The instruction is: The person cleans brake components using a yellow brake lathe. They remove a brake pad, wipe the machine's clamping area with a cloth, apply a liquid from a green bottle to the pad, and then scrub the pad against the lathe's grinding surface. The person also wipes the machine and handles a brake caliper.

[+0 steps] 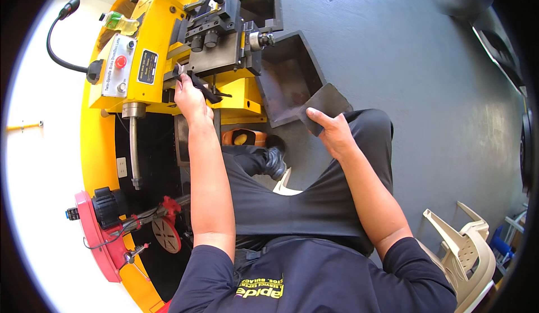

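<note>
My left hand reaches to the front of a yellow brake lathe. Its fingers are closed round a black, strip-like piece that looks like a rag, just below the lathe's metal slide. The fingertips are partly hidden against the machine. Over my right knee, my right hand pinches a dark grey flat sheet that resembles sandpaper. The thumb lies on top of the sheet and the other fingers are underneath, mostly out of sight.
Dark open bins stand beside the lathe. A control panel with a red button, a bendy lamp and a green-labelled bottle are at left. A red drill press stands lower left, beige plastic chairs lower right.
</note>
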### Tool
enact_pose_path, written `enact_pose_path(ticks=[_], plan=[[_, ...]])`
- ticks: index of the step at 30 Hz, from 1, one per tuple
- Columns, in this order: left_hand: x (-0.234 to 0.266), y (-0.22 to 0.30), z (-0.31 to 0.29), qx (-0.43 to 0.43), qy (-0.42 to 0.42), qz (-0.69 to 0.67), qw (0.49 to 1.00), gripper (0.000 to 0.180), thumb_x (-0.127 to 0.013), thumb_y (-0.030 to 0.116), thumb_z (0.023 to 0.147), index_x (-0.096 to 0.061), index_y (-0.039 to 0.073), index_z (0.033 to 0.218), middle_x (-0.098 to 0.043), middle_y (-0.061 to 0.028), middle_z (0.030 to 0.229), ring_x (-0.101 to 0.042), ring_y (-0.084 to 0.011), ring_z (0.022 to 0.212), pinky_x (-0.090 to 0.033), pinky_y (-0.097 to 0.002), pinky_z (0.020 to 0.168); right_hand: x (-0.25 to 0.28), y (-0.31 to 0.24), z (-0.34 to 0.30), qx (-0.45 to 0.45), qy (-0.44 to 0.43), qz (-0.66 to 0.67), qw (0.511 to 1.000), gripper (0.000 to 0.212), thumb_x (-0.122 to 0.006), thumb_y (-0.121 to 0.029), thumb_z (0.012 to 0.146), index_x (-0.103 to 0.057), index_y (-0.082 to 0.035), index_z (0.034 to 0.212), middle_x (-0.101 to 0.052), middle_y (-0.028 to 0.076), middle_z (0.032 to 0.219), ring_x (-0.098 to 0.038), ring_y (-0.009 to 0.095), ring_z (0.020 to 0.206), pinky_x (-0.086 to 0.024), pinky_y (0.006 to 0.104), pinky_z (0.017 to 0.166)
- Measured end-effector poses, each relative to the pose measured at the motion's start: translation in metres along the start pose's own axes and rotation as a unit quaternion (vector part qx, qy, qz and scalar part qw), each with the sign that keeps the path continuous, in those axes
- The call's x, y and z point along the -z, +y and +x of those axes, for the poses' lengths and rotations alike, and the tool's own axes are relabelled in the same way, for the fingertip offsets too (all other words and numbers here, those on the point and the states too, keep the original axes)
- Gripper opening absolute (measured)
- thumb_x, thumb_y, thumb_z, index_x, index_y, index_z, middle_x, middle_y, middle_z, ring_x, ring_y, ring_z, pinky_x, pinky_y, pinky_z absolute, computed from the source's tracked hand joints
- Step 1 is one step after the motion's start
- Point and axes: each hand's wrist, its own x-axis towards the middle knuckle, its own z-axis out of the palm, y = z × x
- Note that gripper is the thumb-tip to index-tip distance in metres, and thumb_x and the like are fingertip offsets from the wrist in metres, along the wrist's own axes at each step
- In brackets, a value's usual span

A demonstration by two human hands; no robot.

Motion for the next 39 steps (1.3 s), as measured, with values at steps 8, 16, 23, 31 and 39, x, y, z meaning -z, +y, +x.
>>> enact_pose_path(ticks=[8,16,23,31,39], plan=[[-0.022,0.014,-0.037,-0.055,-0.064,0.169,0.982,0.037,-0.056,0.021,0.111,-0.064,0.002,0.141,-0.074,-0.0046,0.108,-0.064,-0.012,0.08,-0.054,-0.0297,0.069,0.002,-0.005,0.002,-0.01,-0.01,0.002,1.0,0.026,-0.076,-0.009,0.096,-0.067,-0.008,0.12,-0.074,0.004,0.109,-0.072,0.017,0.102,-0.059,0.0359,0.09],[-0.03,0.01,-0.076,-0.356,-0.147,0.452,0.804,0.03,-0.065,0.014,0.099,-0.074,0.01,0.127,-0.073,-0.0162,0.121,-0.069,-0.0359,0.112,-0.052,-0.0438,0.097,0.002,-0.006,-0.001,-0.01,-0.023,0.032,0.999,0.028,-0.077,-0.008,0.095,-0.067,-0.007,0.121,-0.074,0.004,0.109,-0.072,0.018,0.102,-0.059,0.0362,0.09],[-0.038,-0.01,-0.082,-0.359,-0.206,0.393,0.821,0.025,-0.066,0.016,0.101,-0.074,0.011,0.124,-0.069,-0.0147,0.109,-0.066,-0.035,0.102,-0.051,-0.0413,0.095,0.005,-0.004,0.002,-0.009,-0.016,0.013,1.0,0.029,-0.078,-0.011,0.095,-0.067,-0.007,0.121,-0.074,0.004,0.109,-0.072,0.018,0.1,-0.058,0.0359,0.087],[0.029,0.042,-0.084,0.127,-0.205,-0.159,0.957,0.033,-0.059,0.025,0.109,-0.063,0.003,0.134,-0.07,-0.007,0.128,-0.068,-0.0203,0.116,-0.052,-0.0365,0.105,0.005,-0.015,-0.012,0.014,-0.033,0.032,0.999,0.024,-0.077,-0.014,0.096,-0.067,-0.009,0.117,-0.073,0.003,0.108,-0.071,0.017,0.095,-0.055,0.0346,0.081],[0.045,0.063,-0.069,-0.088,-0.077,-0.116,0.986,0.032,-0.053,0.023,0.112,-0.065,0.001,0.133,-0.071,-0.0039,0.12,-0.068,-0.0163,0.108,-0.053,-0.0339,0.097,-0.007,-0.001,-0.007,0.012,-0.024,0.013,1.0,0.019,-0.077,-0.015,0.096,-0.069,-0.01,0.113,-0.074,0.001,0.102,-0.07,0.015,0.094,-0.053,0.0348,0.079]])
